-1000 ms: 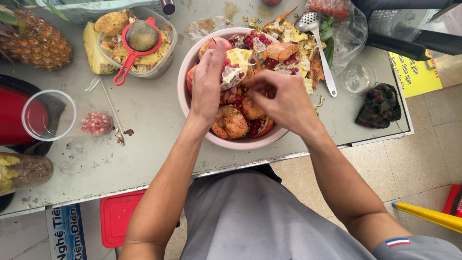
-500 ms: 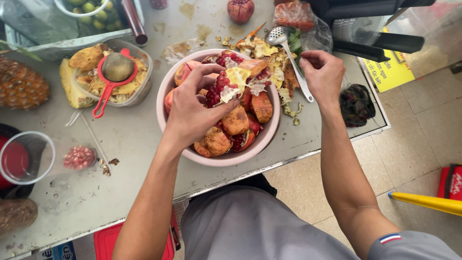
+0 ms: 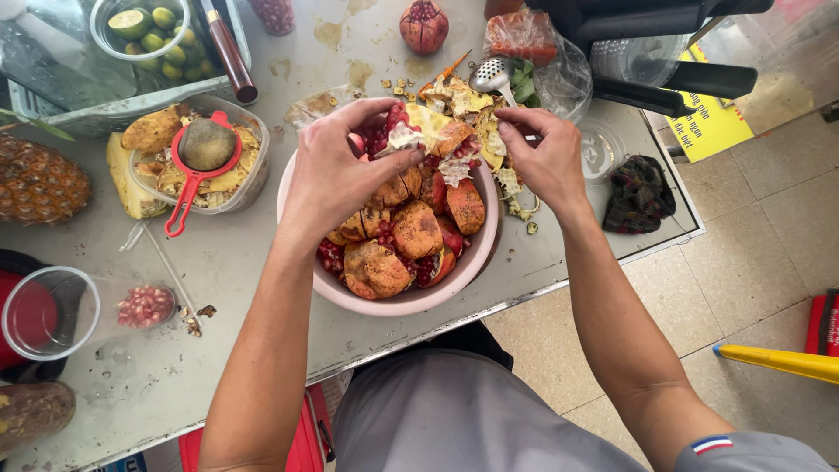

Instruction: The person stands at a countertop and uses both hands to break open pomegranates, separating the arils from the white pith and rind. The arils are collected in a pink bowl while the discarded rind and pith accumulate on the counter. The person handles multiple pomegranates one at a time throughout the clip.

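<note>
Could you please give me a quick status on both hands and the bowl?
Left hand gripping a broken-open red pomegranate piece over the pink round bowl. Right hand pinching pale peel. Metal slotted spoon beside it.

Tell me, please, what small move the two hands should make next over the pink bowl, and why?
Probably pull the piece apart and let the seeds drop. The left hand and the right hand both pinch a torn pomegranate piece, red seeds and white pith showing, over the far rim of the pink bowl. The bowl holds other broken pieces, and peel scraps lie just beyond it.
</note>
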